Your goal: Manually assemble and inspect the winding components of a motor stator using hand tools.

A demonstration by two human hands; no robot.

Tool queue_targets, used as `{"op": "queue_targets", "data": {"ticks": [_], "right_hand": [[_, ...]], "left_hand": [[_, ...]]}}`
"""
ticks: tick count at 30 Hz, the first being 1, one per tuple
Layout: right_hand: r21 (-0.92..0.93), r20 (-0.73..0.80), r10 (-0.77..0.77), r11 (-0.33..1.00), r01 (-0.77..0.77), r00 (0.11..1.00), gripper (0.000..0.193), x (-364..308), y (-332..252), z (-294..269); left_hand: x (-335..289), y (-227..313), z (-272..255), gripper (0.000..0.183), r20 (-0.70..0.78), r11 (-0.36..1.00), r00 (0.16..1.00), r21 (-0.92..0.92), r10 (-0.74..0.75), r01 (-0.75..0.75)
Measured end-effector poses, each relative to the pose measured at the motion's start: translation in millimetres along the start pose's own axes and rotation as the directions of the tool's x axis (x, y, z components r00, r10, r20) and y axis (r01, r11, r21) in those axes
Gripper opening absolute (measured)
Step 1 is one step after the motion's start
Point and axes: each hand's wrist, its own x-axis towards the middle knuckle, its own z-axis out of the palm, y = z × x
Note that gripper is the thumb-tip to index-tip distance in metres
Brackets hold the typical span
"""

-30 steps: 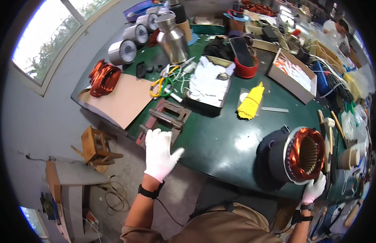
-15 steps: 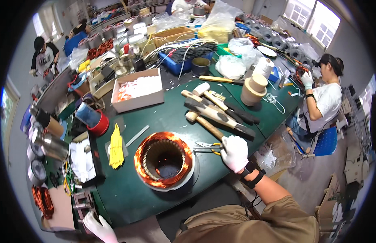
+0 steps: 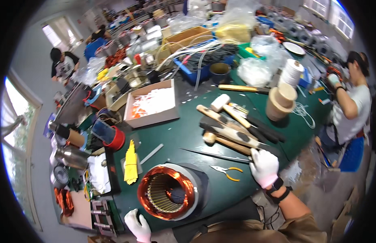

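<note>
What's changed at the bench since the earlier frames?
The right hand has left the yellow-handled metal pliers, now lying loose, and grips a long thin grey metal rod. The left hand moved right, away from the rectangular metal frame. The yellow strip bundle and white-headed mallet stayed put.

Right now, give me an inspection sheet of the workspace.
Surface: green bench, crowded toward its far side.
Work items: copper-wound stator on the bench; thin rod beyond it, to the right.
Clutter: mallets, pliers, yellow bundle, carton of strips.
Hands: left hand open, left of the stator, nothing seen in it; right hand closed on the rod's end.
Cables: white cord, looped at right.
Surroundings: person seated at right, another far left.
</note>
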Motion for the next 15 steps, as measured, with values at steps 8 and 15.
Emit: {"op": "queue_targets", "data": {"ticks": [8,15], "right_hand": [[-0.015,-0.019,0.040,0.999,-0.040,0.999,0.037,-6,4,5],[-0.014,-0.039,0.055,0.998,-0.056,0.998,0.037,-10,8,12]], "left_hand": [[44,16,-6,0.037,0.045,0.995,0.999,-0.095,-0.019,0.023],[248,83,-6,0.052,0.238,0.949,0.938,-0.251,0.252,-0.192]]}}
